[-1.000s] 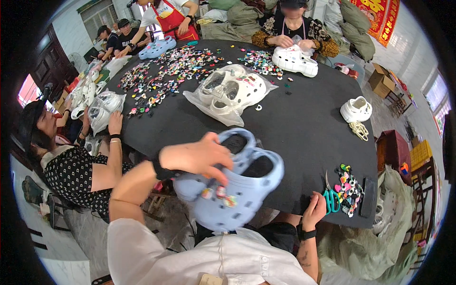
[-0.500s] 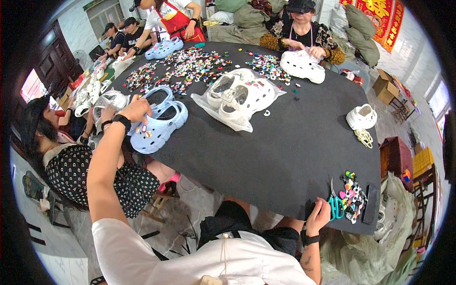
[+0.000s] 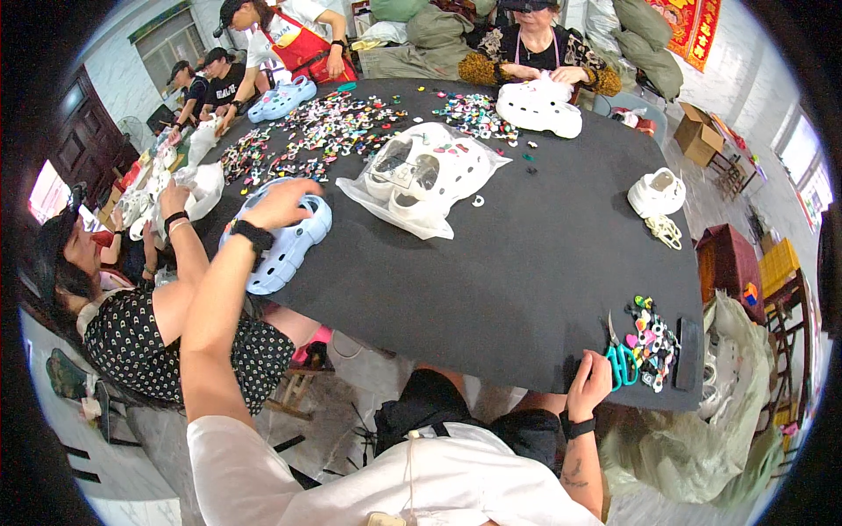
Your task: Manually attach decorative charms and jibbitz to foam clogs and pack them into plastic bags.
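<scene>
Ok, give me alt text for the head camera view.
The person's left hand rests on a pair of light blue clogs at the left edge of a black table, while the right hand grips its near edge beside teal scissors and colourful charms.

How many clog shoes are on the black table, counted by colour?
Light blue clog pairs: 2, one under the left hand at, one at the far edge.
White clogs in a clear bag: 1 bag.
White clogs being worked on at the far side: 1.
Single white clog: 1.
Total: 5 groups.
</scene>
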A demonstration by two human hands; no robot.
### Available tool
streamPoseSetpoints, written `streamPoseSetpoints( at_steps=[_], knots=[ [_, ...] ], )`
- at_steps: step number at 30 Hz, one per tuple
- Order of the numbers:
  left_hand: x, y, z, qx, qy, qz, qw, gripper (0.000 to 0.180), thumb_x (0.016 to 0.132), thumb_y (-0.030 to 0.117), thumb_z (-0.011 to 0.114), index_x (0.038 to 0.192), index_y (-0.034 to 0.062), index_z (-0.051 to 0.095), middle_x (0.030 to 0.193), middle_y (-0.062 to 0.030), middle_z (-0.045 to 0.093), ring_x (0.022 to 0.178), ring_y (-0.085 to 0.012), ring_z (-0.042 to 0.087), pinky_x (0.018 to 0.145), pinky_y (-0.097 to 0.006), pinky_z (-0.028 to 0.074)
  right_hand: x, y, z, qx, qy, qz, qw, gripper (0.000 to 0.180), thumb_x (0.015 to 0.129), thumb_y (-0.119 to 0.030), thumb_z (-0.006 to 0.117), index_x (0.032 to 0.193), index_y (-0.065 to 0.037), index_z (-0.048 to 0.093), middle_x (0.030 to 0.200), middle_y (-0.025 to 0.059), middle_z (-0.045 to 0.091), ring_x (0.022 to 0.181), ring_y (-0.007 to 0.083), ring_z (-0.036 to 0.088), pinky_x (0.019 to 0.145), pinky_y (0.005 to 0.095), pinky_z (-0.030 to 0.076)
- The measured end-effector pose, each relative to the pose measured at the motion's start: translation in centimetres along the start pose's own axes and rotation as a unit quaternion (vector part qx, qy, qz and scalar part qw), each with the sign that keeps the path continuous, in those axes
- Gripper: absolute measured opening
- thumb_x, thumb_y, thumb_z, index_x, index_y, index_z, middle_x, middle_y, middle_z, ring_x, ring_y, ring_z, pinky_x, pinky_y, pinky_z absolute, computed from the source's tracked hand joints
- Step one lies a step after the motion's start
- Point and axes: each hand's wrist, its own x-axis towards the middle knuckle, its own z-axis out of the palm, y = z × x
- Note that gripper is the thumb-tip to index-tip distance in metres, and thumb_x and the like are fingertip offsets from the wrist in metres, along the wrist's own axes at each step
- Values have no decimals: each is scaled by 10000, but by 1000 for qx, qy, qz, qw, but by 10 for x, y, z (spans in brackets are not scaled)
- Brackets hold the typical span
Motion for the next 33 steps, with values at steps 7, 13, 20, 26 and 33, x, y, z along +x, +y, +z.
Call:
streamPoseSetpoints(
  at_steps=[7,13,20,26,33],
  knots=[
    [81,129,97,17,81,57,995,613,692,169,811,1236,105,537,1280,-133,529,1226,-335,474,970,-460,446,-1,2,-2,-1,7,1,1000,87,931,-90,576,912,-32,639,848,124,637,783,314,605,693,405,471],
    [92,139,118,12,140,28,990,527,720,113,768,1196,74,543,1221,-137,531,1194,-355,472,992,-430,444,1,-4,-3,18,-15,-29,999,58,904,-85,604,898,-35,632,856,120,637,782,314,595,692,411,471],
    [66,198,86,-128,87,35,987,370,846,257,704,1135,53,596,1153,-134,589,1106,-344,553,942,-407,456,3,-4,-7,6,7,-40,999,44,880,-47,616,857,-15,636,831,127,629,755,314,588,676,401,460],
    [52,229,76,-234,222,55,945,334,792,206,763,1056,66,614,1100,-125,598,1099,-318,544,954,-397,424,1,0,-4,6,-5,-38,999,42,884,-82,633,882,-41,631,863,106,638,776,298,598,687,399,473],
    [68,174,96,16,391,-153,908,962,638,311,872,1426,121,355,1349,-167,451,1258,-383,409,1063,-523,305,2,-1,-4,6,3,-38,999,46,879,-82,636,863,-38,632,858,106,637,766,297,596,678,397,471]
  ],
)
